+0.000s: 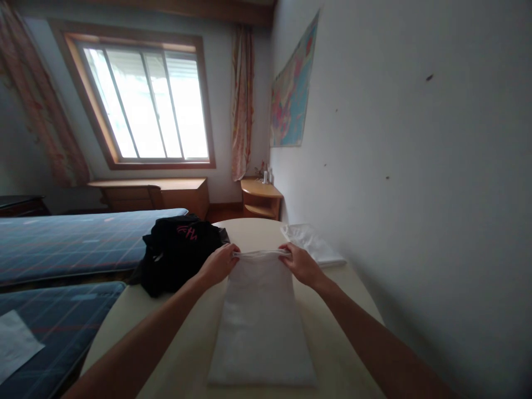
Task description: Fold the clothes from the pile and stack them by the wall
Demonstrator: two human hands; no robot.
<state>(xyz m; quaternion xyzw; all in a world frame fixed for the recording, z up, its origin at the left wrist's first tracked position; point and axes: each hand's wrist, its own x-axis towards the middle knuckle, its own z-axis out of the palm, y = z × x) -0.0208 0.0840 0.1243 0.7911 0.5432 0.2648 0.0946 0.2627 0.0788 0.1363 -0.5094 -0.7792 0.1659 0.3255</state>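
Note:
A long white folded cloth (261, 321) lies on the cream-coloured table (249, 227), stretching from its near part toward the far side. My left hand (219, 262) is closed on the far left corner of this cloth, thumb and fingers pinching the edge. At the far right corner, my right hand (301, 264) pinches the same edge, which is drawn fairly straight between both hands. Just beyond my right hand is another white, thin, crumpled piece (311, 241); its kind is unclear. Black fabric with pink lettering (178, 252) is heaped beside my left hand.
Two blue plaid mattresses (83, 238) are on the left, the nearer with a white sheet-like piece (16, 338) on it. The wall (415, 221) runs close along the table's right side. A wooden desk (183, 188) and corner shelf (261, 189) stand at the back.

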